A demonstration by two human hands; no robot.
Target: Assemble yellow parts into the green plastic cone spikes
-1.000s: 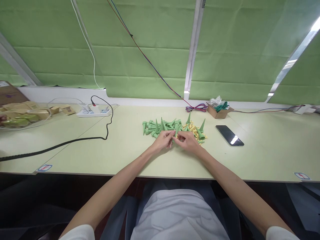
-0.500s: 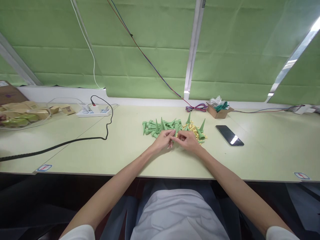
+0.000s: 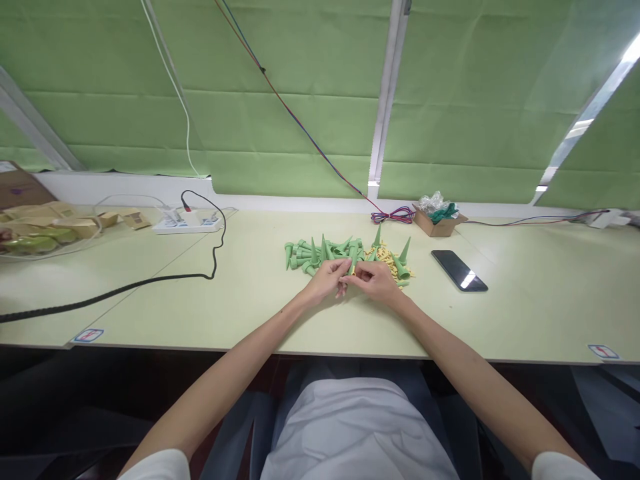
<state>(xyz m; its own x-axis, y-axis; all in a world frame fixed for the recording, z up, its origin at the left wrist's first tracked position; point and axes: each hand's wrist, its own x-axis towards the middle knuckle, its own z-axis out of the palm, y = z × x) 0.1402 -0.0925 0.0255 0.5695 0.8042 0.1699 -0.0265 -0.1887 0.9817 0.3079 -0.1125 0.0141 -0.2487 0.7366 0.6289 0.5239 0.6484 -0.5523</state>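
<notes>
Green spike (image 3: 353,258) between two hands

Left hand (image 3: 327,280) pinches the spike, at its two o'clock; right hand (image 3: 375,281) pinches the yellow piece (image 3: 354,271) at its near end. A slack pinch could drop that among loose yellow bits (image 3: 385,255), right hand's one o'clock

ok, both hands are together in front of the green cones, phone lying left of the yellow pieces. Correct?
Wrong side: the phone lies right of the yellow pieces, per the head view. Left hand and right hand are together in front of the green cones, as stated.
</notes>
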